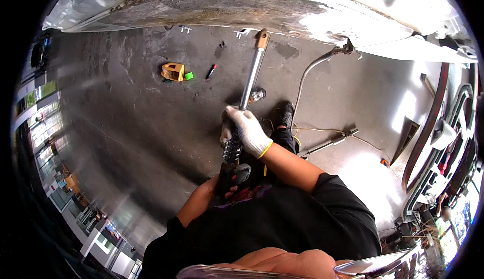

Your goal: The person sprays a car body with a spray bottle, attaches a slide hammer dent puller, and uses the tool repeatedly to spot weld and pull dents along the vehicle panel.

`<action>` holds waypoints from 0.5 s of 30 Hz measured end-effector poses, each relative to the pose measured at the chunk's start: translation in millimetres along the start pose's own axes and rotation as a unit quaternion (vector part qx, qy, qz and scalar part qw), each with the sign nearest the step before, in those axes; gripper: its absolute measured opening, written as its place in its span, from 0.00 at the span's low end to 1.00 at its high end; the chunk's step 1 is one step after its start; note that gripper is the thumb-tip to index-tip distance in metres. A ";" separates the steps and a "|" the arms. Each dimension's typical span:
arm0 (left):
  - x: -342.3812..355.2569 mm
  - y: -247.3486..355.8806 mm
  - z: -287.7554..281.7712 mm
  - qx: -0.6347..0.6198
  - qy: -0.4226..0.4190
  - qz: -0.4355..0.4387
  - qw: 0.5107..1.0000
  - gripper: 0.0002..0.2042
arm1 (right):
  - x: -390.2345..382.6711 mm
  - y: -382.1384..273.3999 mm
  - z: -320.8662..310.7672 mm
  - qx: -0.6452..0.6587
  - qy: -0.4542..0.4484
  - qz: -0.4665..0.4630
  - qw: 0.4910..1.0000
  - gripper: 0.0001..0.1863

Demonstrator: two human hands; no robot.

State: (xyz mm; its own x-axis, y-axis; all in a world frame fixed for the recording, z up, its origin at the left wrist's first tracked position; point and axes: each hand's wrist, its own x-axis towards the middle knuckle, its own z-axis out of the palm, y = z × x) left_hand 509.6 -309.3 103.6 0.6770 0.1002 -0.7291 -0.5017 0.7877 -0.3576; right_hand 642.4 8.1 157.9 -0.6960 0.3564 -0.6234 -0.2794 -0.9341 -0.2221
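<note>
A dent puller with a silver shaft (250,80), a copper-coloured end (262,39) and a black handle section (233,150) runs from my body toward a car's lower sill panel (227,11). Its far end is at the panel's lower edge; whether they touch I cannot tell. My right hand (248,128), in a white glove with a yellow cuff, is wrapped around the tool where shaft meets handle. Close to my body, my left hand (231,192) is closed at the black rear grip (234,177), which hides most of it.
On the grey floor lie a yellow box-like piece (173,72), a green block (189,76), a red-and-black marker (212,71) and a round-headed tool (258,95). A cable with a clamp (347,48) hangs at the panel. Near my foot (286,115) lies a rod-shaped tool (333,142).
</note>
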 end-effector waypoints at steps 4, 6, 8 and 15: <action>0.1 23.1 54.9 -0.057 -0.017 -0.072 0.996 0.23 | -2.1 -9.9 -14.5 0.019 -0.003 -0.024 1.000 0.18; 1.7 27.3 71.6 0.002 -0.061 -0.053 0.997 0.22 | -4.1 -11.0 -12.9 0.025 -0.002 -0.022 0.999 0.19; 3.8 27.9 81.1 0.016 -0.082 -0.052 0.995 0.22 | -5.0 -14.5 -10.8 0.038 -0.021 0.007 0.999 0.19; -13.5 38.4 93.3 -0.013 -0.054 -0.084 0.995 0.21 | -1.5 -20.3 -4.5 0.014 -0.026 -0.014 0.999 0.19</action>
State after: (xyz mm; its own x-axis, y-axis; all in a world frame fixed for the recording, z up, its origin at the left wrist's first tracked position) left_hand 531.4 -223.7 154.2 0.8056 0.0354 -0.5914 -0.3902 0.7828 -0.4848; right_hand 652.1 26.4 160.0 -0.7203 0.3841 -0.5776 -0.3174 -0.9229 -0.2179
